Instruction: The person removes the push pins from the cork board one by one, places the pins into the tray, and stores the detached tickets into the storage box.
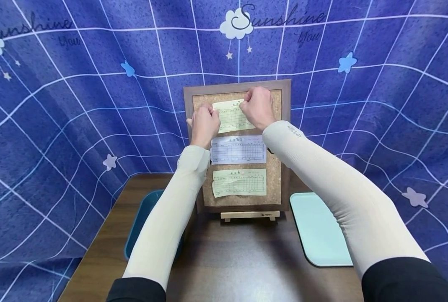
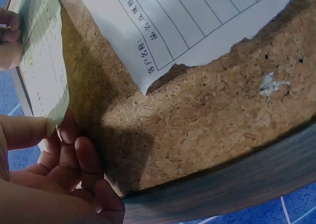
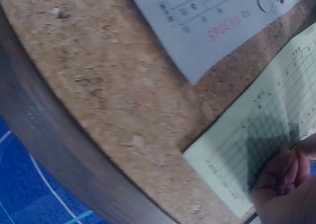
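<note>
On a framed corkboard (image 1: 274,167) hang three printed paper forms one above another. My left hand (image 1: 205,123) pinches the left edge of the top pale yellow form (image 1: 229,119) between thumb and fingers; the left wrist view shows that edge lifted off the cork. At the form's upper right, my right hand (image 1: 259,108) pinches what looks like a small yellow-green pushpin (image 3: 294,148) against the paper, mostly hidden by the fingertips. Below are a bluish-white form (image 1: 239,153) and a pale green form (image 1: 240,186). A small pinkish pin (image 1: 242,172) shows on the green one.
The board leans on a small wooden stand (image 1: 250,214) on a dark wooden table (image 1: 242,260). A teal bin (image 1: 141,214) stands at left, partly behind the left sleeve. To the right lies a mint tray (image 1: 319,230). Blue patterned cloth (image 1: 95,105) hangs behind.
</note>
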`<action>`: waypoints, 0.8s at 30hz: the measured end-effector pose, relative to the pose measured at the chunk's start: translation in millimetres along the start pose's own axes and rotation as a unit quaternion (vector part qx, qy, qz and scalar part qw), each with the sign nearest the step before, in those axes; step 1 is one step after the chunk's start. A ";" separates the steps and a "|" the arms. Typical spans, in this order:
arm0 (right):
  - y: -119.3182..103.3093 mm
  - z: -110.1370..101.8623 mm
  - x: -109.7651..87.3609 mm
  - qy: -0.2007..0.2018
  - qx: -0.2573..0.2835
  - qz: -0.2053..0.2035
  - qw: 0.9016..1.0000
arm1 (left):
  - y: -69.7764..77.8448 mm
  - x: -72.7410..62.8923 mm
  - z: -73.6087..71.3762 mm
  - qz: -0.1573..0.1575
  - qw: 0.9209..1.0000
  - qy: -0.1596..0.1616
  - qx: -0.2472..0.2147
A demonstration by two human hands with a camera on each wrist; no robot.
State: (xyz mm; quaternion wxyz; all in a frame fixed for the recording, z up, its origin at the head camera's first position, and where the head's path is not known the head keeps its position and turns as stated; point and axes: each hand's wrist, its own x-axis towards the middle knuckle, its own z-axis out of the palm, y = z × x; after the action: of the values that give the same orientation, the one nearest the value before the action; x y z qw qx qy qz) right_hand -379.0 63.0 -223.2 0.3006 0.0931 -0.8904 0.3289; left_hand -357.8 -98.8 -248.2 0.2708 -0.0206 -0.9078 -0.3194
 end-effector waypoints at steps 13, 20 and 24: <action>6.8 -8.1 -5.6 -0.008 0.046 -0.047 0.998 | 5.1 -0.2 0.1 -0.031 0.999 -0.002 0.003; 11.3 -17.8 -9.8 -0.012 0.086 -0.103 0.991 | -1.1 2.9 -4.0 -0.027 1.000 0.008 0.006; 18.7 -24.5 -10.2 -0.008 0.092 -0.119 0.989 | -5.0 4.0 -7.9 -0.040 0.999 0.019 -0.003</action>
State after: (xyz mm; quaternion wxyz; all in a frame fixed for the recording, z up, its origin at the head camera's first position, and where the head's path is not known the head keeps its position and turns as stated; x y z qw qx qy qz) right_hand -365.9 92.8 -224.4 0.3208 0.2284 -0.8413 0.3704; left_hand -358.6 -108.0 -243.9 0.2754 0.0209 -0.9016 -0.3328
